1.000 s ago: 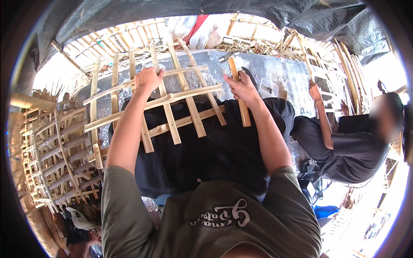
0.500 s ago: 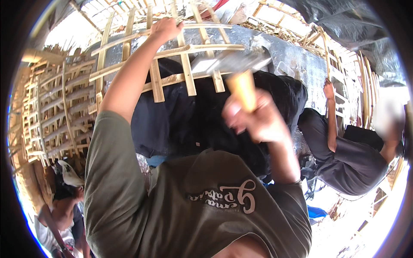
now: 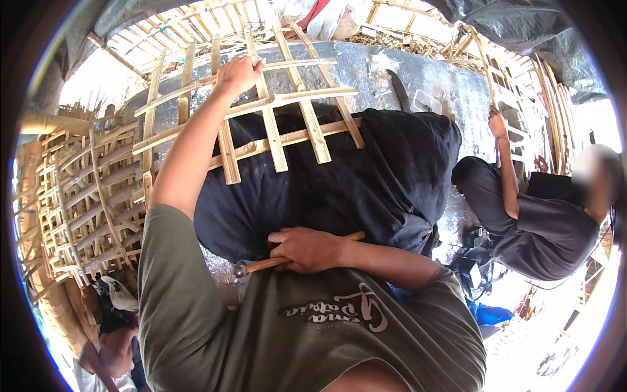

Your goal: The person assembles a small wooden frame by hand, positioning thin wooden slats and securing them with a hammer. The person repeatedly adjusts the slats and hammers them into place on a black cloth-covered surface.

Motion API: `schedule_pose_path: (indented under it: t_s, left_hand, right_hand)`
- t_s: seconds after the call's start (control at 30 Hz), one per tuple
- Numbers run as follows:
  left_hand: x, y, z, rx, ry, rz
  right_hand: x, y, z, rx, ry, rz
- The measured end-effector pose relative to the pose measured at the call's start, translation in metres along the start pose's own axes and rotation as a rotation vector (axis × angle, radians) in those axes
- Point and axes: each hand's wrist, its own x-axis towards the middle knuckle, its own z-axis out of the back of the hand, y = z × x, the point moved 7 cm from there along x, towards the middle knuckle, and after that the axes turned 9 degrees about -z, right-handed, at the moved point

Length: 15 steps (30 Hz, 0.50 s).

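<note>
A lattice of pale bamboo slats (image 3: 316, 136) leans across my lap, its crossing strips spread out in front of me. My left hand (image 3: 238, 75) is closed on the upper part of this lattice. Close to my waist, my right hand (image 3: 307, 249) wraps round the wooden handle of a hammer-like tool (image 3: 263, 264). The tool lies crosswise, its small metal head toward the left and the handle's other end showing past my wrist. Dark cloth (image 3: 392, 170) covers my legs beneath the lattice.
A dark curved blade (image 3: 398, 91) and a clear plastic container (image 3: 427, 100) lie on the grey sheet (image 3: 457, 91) beyond my legs. Stacked bamboo lattices (image 3: 85, 189) stand at left. At right a person in dark clothes (image 3: 542, 228) holds another lattice; another person sits lower left.
My right hand has come down from a raised, blurred position over my lap to my waist, still with a wooden-handled tool. The lattice and my left hand have shifted slightly left and down.
</note>
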Motion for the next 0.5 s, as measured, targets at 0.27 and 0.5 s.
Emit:
schedule_pose_path:
  t_s: [0.27,0.5]
  left_hand:
    - [0.003,-0.002,0.005,-0.001,-0.105,-0.014]
    - [0.024,-0.007,0.000,0.035,-0.144,-0.060]
  right_hand:
    - [0.010,0.022,0.008,0.181,0.066,0.151]
    - [-0.014,0.032,0.058,0.273,-0.258,0.132]
